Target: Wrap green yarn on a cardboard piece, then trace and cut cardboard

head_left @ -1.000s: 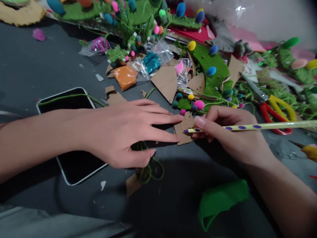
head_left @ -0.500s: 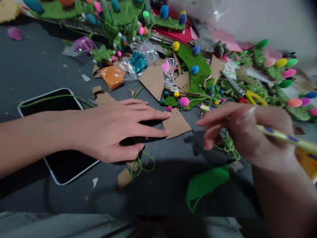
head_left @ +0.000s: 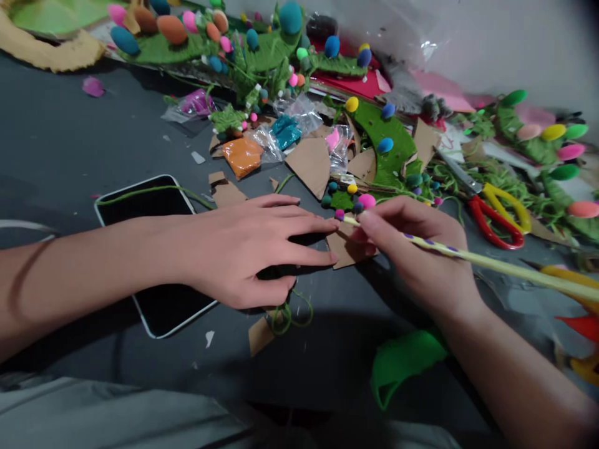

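My left hand (head_left: 253,249) lies palm down and open on the dark table, fingers spread. Two of its fingertips press the left edge of a small brown cardboard piece (head_left: 350,244). In a pinch, my right hand (head_left: 421,249) holds a long pale yellow pencil (head_left: 468,255) with purple spots. Its tip is over the upper edge of the cardboard; whether it touches, I cannot tell. Right behind the piece sit small clay balls, among them a pink one (head_left: 366,201). Green yarn (head_left: 292,315) loops out near my left thumb.
A phone (head_left: 163,321) lies partly beneath my left forearm. Red and yellow scissors (head_left: 500,215) rest at the right. A green curved piece (head_left: 407,362) is near the front edge. Behind are an orange clay packet (head_left: 242,157), cardboard scraps (head_left: 311,165) and green leafy pieces with coloured balls.
My right hand has moved left and away from me, bringing the pencil tip over the cardboard. My left hand keeps its place on the piece. The whole view has shifted.
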A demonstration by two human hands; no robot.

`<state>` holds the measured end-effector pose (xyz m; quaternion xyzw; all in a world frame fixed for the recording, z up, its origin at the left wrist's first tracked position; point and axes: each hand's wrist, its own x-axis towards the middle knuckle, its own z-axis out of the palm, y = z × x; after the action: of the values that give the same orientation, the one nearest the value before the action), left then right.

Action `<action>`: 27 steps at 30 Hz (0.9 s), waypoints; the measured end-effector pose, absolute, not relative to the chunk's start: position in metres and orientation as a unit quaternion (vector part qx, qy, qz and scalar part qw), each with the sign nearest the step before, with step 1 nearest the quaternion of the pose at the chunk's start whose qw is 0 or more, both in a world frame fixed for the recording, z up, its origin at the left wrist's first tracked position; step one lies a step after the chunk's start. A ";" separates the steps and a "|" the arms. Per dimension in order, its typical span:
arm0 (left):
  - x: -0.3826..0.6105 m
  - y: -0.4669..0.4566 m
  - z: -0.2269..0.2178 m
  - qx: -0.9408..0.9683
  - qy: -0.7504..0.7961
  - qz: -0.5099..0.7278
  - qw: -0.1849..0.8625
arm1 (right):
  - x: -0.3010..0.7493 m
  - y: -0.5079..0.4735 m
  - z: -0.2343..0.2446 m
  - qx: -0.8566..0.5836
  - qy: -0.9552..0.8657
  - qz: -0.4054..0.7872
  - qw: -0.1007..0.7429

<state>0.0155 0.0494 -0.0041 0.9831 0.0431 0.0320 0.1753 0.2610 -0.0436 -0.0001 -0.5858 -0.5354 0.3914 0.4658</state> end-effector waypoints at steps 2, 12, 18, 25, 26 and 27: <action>0.015 0.049 -0.005 0.982 0.046 0.036 0.179 | 0.265 -0.045 -0.001 -0.597 -0.562 0.358 0.447; 0.014 0.049 -0.006 0.984 0.044 0.052 0.165 | 0.266 -0.040 -0.007 -0.624 -0.603 0.266 0.419; 0.015 0.048 -0.006 0.986 0.048 0.041 0.156 | 0.265 -0.037 -0.010 -0.626 -0.605 0.266 0.413; 0.014 0.048 -0.005 0.986 0.040 0.045 0.156 | 0.265 -0.038 -0.010 -0.629 -0.599 0.284 0.405; 0.014 0.048 -0.005 0.986 0.038 0.045 0.157 | 0.265 -0.038 -0.009 -0.629 -0.600 0.286 0.404; 0.014 0.048 -0.006 0.986 0.039 0.043 0.159 | 0.264 -0.038 -0.009 -0.629 -0.599 0.286 0.404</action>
<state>0.0140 0.0480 -0.0056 0.9855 0.0387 0.0431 0.1594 0.2644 -0.0375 -0.0088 -0.6294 -0.5994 0.2855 0.4038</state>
